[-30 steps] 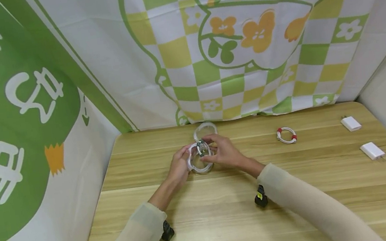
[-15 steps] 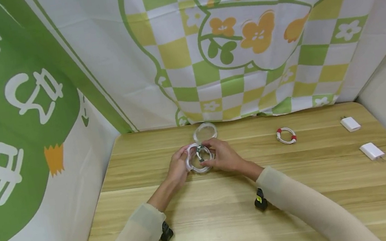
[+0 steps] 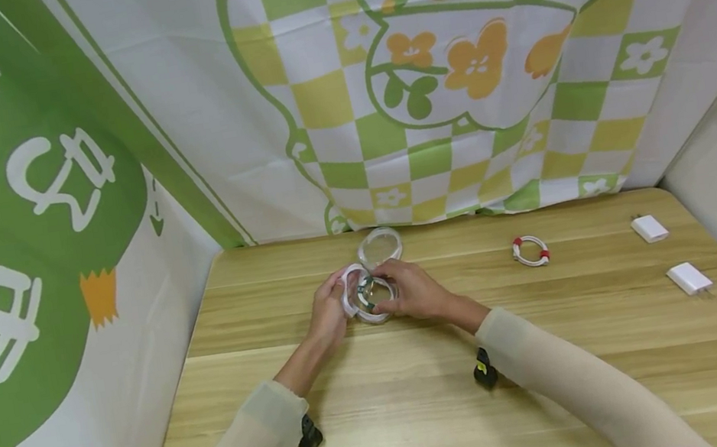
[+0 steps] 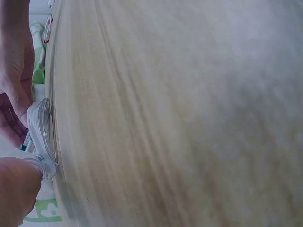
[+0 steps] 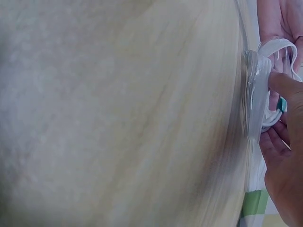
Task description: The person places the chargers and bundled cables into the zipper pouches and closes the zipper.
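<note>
A clear round plastic case [image 3: 373, 319] stands low over the table's far part, its clear white-rimmed lid [image 3: 350, 302] tilted up on the left. My left hand [image 3: 328, 311] holds that lid by its rim, with the thumb in front and the fingers behind. Inside the case sits a coiled white cable with green ties [image 3: 364, 294]. My right hand [image 3: 416, 290] pinches the coil's right side between thumb and fingers, right at the case's rim. In the right wrist view a green tie [image 5: 281, 104] shows beyond the right thumb; the right fingertips are partly hidden.
Just behind lies another clear round case [image 3: 380, 246]. Farther right is a coiled white cable with red ties [image 3: 531, 251]. Two white charger plugs, one farther back [image 3: 650, 228] and one nearer [image 3: 690, 278], lie at the right. A patterned curtain [image 3: 422, 160] borders the table's back edge.
The green-tied cable coil has gone lower into the round case, with the right hand following it down. The left hand has tilted the lid more upright. Other things lie where they were.
</note>
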`<move>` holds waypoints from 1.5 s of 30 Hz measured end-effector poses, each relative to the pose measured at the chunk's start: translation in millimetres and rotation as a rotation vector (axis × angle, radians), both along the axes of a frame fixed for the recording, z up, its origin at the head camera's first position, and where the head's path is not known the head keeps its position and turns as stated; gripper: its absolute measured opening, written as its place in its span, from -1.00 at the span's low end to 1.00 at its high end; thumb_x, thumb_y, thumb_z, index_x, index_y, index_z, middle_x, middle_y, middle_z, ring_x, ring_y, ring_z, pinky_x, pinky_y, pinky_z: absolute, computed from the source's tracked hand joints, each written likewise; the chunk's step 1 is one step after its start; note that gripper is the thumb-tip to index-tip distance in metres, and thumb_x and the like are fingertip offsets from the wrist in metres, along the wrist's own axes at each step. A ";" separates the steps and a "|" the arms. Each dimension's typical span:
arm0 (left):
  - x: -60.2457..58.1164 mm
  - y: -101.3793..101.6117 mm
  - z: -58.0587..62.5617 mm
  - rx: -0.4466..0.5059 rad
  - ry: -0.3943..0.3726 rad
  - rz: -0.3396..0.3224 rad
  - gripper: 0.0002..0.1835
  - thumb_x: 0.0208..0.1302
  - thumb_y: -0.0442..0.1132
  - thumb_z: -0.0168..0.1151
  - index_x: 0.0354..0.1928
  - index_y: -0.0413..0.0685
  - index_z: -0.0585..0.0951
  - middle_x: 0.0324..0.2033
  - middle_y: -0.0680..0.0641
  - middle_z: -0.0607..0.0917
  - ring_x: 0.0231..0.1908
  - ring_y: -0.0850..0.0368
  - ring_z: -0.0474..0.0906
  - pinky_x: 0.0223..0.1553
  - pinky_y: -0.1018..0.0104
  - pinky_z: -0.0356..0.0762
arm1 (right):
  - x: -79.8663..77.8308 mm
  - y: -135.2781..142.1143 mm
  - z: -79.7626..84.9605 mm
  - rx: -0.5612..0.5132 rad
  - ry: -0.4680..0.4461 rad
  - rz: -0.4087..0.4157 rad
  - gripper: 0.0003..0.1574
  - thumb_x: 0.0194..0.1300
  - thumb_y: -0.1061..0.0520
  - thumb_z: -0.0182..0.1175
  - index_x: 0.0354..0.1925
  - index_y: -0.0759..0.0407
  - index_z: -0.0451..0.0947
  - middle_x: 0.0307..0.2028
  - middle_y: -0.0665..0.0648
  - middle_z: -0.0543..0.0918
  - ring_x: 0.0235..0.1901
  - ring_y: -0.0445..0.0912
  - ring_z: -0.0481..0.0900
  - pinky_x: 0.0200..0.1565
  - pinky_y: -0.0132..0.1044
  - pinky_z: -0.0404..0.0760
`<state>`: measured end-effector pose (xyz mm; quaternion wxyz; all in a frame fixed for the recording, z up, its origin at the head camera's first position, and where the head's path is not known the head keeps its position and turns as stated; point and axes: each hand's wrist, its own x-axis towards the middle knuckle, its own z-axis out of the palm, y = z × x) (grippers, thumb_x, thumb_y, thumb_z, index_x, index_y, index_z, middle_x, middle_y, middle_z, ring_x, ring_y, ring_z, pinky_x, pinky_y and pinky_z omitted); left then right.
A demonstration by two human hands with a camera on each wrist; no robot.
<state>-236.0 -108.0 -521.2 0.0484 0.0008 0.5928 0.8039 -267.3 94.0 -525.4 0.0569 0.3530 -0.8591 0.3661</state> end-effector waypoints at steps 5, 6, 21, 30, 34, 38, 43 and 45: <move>0.8 0.7 0.8 0.014 -0.007 0.015 -0.52 0.69 -0.40 -0.35 0.46 -0.53 0.31 0.43 -0.50 0.42 0.48 -0.31 0.35 0.46 0.12 0.44 | -1.0 -0.2 0.5 0.035 0.040 0.013 -0.22 0.07 0.06 0.68 0.16 0.38 0.63 0.01 0.27 0.73 -0.01 0.08 0.71 0.11 -0.03 0.71; 1.4 0.5 1.3 0.017 -0.009 0.015 -0.52 0.69 -0.40 -0.36 0.46 -0.53 0.31 0.43 -0.50 0.42 0.48 -0.31 0.35 0.46 0.11 0.44 | -1.1 -0.4 0.9 0.048 0.046 0.013 -0.22 0.07 0.05 0.68 0.16 0.39 0.63 0.02 0.27 0.73 0.00 0.07 0.71 0.12 -0.04 0.71; 3.5 -1.6 -1.7 0.066 0.012 0.009 -0.51 0.70 -0.39 -0.37 0.48 -0.53 0.27 0.46 -0.50 0.37 0.50 -0.29 0.32 0.53 0.01 0.32 | 4.1 -2.3 14.8 0.274 0.226 0.053 -0.34 0.20 -0.04 0.61 0.05 0.42 0.69 0.04 0.29 0.70 0.05 0.10 0.69 0.14 -0.08 0.71; 4.2 -1.1 -2.4 0.084 0.010 0.006 -0.50 0.71 -0.38 -0.37 0.51 -0.54 0.23 0.47 -0.52 0.33 0.51 -0.30 0.27 0.57 -0.05 0.24 | 4.1 0.5 18.6 0.237 0.216 0.031 -0.29 0.20 -0.04 0.61 0.13 0.39 0.67 0.10 0.29 0.70 0.12 0.11 0.68 0.21 -0.04 0.69; 5.4 0.0 -1.0 0.088 0.000 0.003 -0.50 0.70 -0.39 -0.37 0.52 -0.51 0.22 0.48 -0.50 0.34 0.51 -0.31 0.27 0.56 -0.04 0.26 | 5.1 4.3 21.8 0.227 0.211 0.026 -0.25 0.19 -0.04 0.61 0.18 0.40 0.65 0.13 0.30 0.70 0.16 0.14 0.68 0.25 -0.02 0.68; 5.0 1.0 -1.0 0.072 0.009 -0.003 -0.49 0.69 -0.40 -0.38 0.52 -0.52 0.21 0.49 -0.51 0.33 0.52 -0.32 0.26 0.55 -0.02 0.27 | 6.3 10.0 24.7 0.213 0.212 0.035 -0.21 0.18 -0.04 0.62 0.21 0.39 0.63 0.15 0.30 0.70 0.18 0.15 0.66 0.29 0.00 0.64; 3.7 1.7 -2.6 0.080 0.017 -0.002 -0.50 0.69 -0.40 -0.38 0.52 -0.54 0.20 0.49 -0.52 0.30 0.55 -0.32 0.22 0.57 0.00 0.23 | 7.5 20.9 27.0 0.223 0.188 0.025 -0.17 0.19 -0.07 0.61 0.25 0.39 0.60 0.19 0.31 0.68 0.24 0.16 0.63 0.34 0.02 0.60; 3.5 1.7 -3.3 0.088 0.018 0.001 -0.49 0.70 -0.40 -0.38 0.53 -0.54 0.18 0.50 -0.52 0.29 0.55 -0.31 0.20 0.58 0.02 0.21 | 7.7 25.9 28.1 0.230 0.180 0.021 -0.15 0.19 -0.06 0.61 0.27 0.39 0.58 0.21 0.32 0.68 0.26 0.18 0.62 0.36 0.03 0.58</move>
